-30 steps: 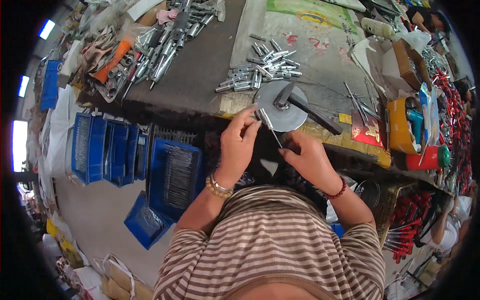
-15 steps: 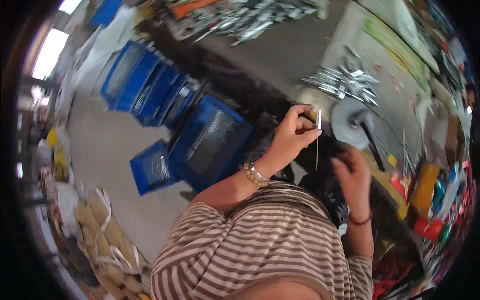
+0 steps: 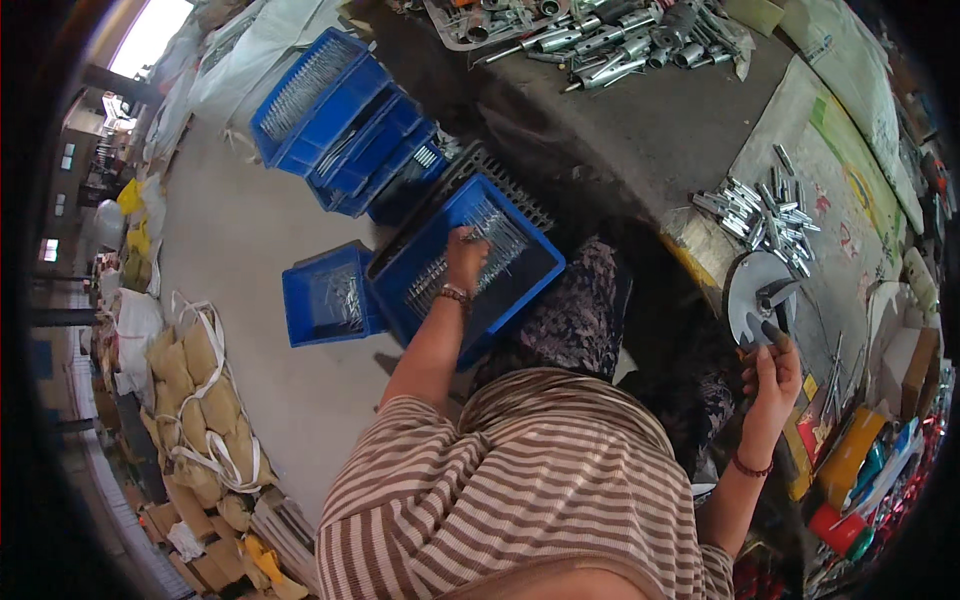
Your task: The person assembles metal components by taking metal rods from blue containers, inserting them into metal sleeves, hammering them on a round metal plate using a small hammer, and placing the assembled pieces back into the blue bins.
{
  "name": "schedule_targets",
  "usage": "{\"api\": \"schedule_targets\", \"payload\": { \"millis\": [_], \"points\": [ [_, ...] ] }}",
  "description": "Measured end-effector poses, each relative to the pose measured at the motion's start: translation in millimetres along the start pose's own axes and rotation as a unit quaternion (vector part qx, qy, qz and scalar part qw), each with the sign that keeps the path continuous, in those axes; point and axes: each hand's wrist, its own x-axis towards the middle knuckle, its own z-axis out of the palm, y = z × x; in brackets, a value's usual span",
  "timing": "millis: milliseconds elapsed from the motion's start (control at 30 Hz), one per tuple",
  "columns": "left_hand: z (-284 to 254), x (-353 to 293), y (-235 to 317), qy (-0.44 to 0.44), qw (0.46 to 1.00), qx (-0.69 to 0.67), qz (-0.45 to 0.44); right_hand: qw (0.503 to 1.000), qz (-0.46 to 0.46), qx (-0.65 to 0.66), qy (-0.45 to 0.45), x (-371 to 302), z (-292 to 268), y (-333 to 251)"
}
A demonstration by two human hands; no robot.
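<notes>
My left hand (image 3: pixel 467 260) reaches into a large blue bin (image 3: pixel 545 275) of thin metal rods (image 3: pixel 500 235) laid in rows. Its fingers are bent close together over the rods; whether a piece is between them is hidden. On the right, my right hand (image 3: pixel 772 378) is closed around the dark handle of what looks like a hammer (image 3: pixel 777 293). The hammer's head rests over a round grey metal disc (image 3: pixel 745 285) at the bench edge. Beyond the disc lies a loose pile of short shiny metal tubes (image 3: pixel 765 215).
Stacked blue bins (image 3: pixel 335 165) stand left of the large one, with a smaller blue bin (image 3: pixel 305 295) beside it. Larger metal fittings (image 3: pixel 625 40) cover the far bench. Tan sacks (image 3: pixel 200 385) sit on the left floor. A cardboard box (image 3: pixel 918 375) and packets are at right.
My left hand has moved from near the disc, where it held a slim metal piece upright, left into the large bin. My right hand has closed on the hammer handle. The view has shifted.
</notes>
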Motion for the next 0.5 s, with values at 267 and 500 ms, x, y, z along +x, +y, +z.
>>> {"api": "schedule_targets", "payload": {
  "millis": [267,500],
  "points": [
    [-36.2,101.9,-76.8,0.086,0.986,0.08,0.115,0.999,0.018,0.035,-0.009,0.1,2.4,-7.2],
    [-19.6,95.6,-36.2,0.059,0.928,0.064,0.363,0.996,0.037,0.079,-0.023,-0.2,7.2,-11.4]
  ]
}}
